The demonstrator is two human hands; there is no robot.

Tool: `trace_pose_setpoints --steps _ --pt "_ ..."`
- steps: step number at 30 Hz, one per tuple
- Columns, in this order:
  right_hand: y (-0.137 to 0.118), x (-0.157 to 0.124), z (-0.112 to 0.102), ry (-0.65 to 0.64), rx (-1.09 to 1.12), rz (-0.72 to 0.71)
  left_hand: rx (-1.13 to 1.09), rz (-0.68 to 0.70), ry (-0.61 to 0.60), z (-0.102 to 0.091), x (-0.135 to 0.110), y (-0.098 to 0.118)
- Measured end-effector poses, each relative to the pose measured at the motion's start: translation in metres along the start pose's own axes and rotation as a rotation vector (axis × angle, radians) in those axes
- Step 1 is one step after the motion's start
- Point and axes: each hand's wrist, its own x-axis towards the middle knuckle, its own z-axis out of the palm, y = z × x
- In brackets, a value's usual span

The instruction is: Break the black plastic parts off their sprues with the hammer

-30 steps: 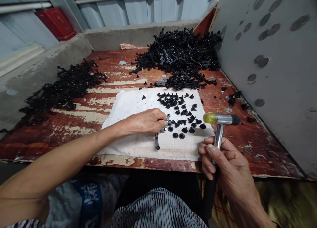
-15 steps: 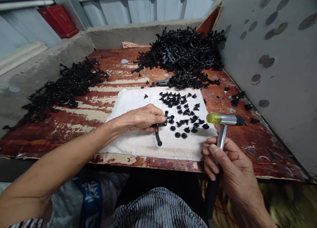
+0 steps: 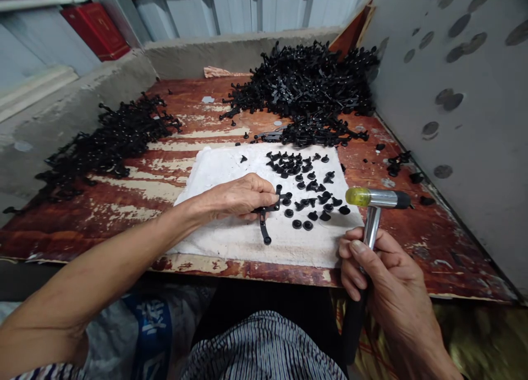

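Observation:
My left hand (image 3: 249,196) is closed on a black plastic bracket (image 3: 265,229) low over the white cloth (image 3: 223,242). Curved and straight arms with round ends stick out past the fingers; the rest of the part is hidden under the hand. Just right of it, several small black mushroom-shaped plugs (image 3: 307,225) lie scattered on the cloth. Off the cloth's right front corner, my right hand (image 3: 383,275) grips a mallet (image 3: 373,226) by its handle. Its head has a yellow face to the left and a black one to the right.
A large heap of black parts (image 3: 313,88) sits at the back right of the worn red-brown tabletop (image 3: 198,113). Another pile of black parts (image 3: 111,141) lies along the left wall. A grey spotted panel (image 3: 462,149) borders the right side. A red box (image 3: 97,32) stands back left.
Both hands keep their grip and pose. The whole view has shifted very slightly; nothing on the cloth has visibly moved.

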Motion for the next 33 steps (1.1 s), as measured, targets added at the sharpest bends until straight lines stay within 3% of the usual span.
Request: trace_pose_setpoints --steps 16,21,23,27,30,33 --pt "0.001 0.0 0.001 -0.01 -0.022 -0.007 0.025 0.005 0.011 -0.001 0.003 -0.005" --pt "-0.002 -0.005 -0.001 -0.067 -0.237 -0.038 0.084 0.008 0.024 -0.003 0.005 -0.004" --pt "-0.007 -0.003 -0.003 -0.103 -0.471 -0.146 0.104 0.002 0.027 -0.002 0.004 -0.001" --pt "-0.022 0.007 0.001 -0.185 -0.889 -0.579 0.142 0.009 0.032 -0.002 0.003 0.003" --pt "-0.033 0.016 0.009 -0.238 -0.997 -0.837 0.186 0.035 0.032 -0.002 0.003 0.004" --pt "-0.038 0.024 0.013 -0.251 -1.087 -0.957 0.184 0.046 0.026 -0.002 0.003 0.003"
